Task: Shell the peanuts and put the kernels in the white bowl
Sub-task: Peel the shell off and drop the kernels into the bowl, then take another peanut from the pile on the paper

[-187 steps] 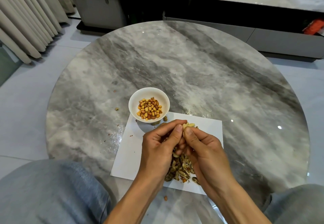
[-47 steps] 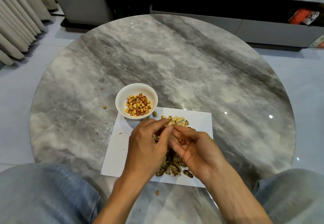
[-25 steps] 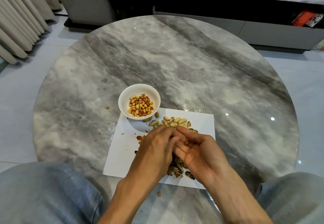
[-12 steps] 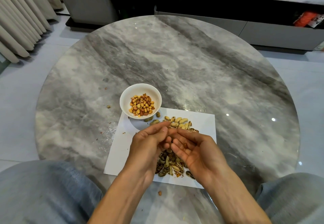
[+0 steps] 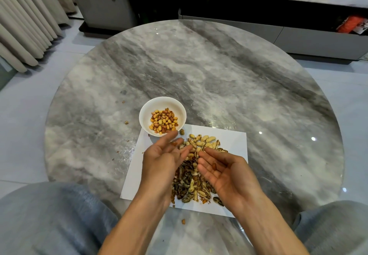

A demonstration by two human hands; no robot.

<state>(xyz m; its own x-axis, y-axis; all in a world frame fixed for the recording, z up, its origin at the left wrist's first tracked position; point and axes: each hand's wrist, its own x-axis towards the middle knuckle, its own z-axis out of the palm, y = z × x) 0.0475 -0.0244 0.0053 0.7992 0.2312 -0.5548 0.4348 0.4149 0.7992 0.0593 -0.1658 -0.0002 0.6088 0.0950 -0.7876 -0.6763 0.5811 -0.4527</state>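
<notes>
From the head camera, the left hand [image 5: 162,160] is hovering with fingers loosely extended, its tips just short of the white bowl [image 5: 148,113] holding kernels [image 5: 163,122]. The right hand [image 5: 225,173] is lying palm-up and relaxed, a small brown piece on its fingers, above the empty shells [image 5: 191,187]; unshelled peanuts [image 5: 203,141] are sitting just beyond both hands on the white paper [image 5: 233,143].

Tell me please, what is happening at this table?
A person is shelling peanuts over a white paper sheet on a round marble table. The left hand reaches open toward the white bowl, which holds kernels. The right hand lies palm up with a small brown piece on it. Unshelled peanuts and empty shells lie on the sheet.
</notes>
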